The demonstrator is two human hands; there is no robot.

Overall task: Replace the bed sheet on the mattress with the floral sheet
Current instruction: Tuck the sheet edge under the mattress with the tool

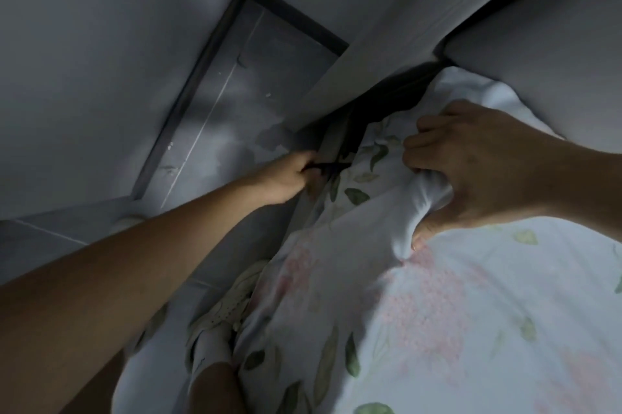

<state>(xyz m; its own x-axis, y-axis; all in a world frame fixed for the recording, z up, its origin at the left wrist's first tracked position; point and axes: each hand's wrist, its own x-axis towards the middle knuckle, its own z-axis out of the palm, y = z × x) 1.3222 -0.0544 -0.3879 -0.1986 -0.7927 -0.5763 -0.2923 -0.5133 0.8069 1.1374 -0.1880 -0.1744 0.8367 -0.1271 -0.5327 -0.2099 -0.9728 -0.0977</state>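
The floral sheet (454,306), white with pink flowers and green leaves, covers the mattress at the lower right and hangs over its left side. My right hand (471,164) bunches a fold of it near the mattress corner, thumb pressed into the cloth. My left hand (289,181) reaches down beside the bed at the corner and pinches a thin dark strap or edge there. The mattress corner itself is hidden in a dark gap (387,103) under the headboard.
A pale padded headboard (555,43) runs along the top right. A white wall (84,60) and dark skirting border a narrow strip of grey tiled floor (242,93) on the left. My foot in a white shoe (222,309) stands beside the bed.
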